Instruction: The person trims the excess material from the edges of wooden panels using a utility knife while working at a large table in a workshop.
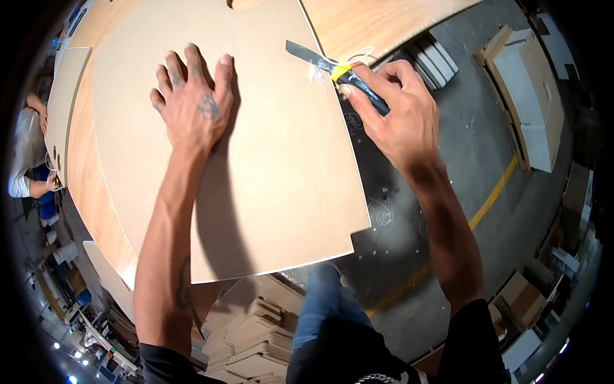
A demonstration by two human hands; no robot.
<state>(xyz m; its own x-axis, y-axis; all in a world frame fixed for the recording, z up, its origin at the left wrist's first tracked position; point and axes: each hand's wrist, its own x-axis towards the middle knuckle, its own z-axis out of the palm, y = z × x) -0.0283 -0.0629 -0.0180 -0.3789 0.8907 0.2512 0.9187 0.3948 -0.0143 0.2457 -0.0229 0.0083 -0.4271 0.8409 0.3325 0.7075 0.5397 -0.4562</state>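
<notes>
A large tan board [288, 166] with white edges lies on a wooden table [377, 22], its lower right corner notched. Spread flat on the board's upper left part is my left hand [198, 105], fingers apart, holding nothing. My right hand [403, 109], beyond the board's right edge, grips a utility knife [361, 86] with a black and yellow handle. The knife's blade [307, 54] points up and left over the board near that edge. A thin white curled strip [358, 57] hangs at the knife's front, and small white shreds [315, 72] show below the blade.
Stacked cut boards [256, 345] stand below the table near my legs. Large flat panels [531, 96] are piled on the floor at the right, beside a yellow floor line [492, 195]. At the far left a co-worker [32, 147] handles another tan board [67, 109]. White scraps [384, 214] litter the grey floor.
</notes>
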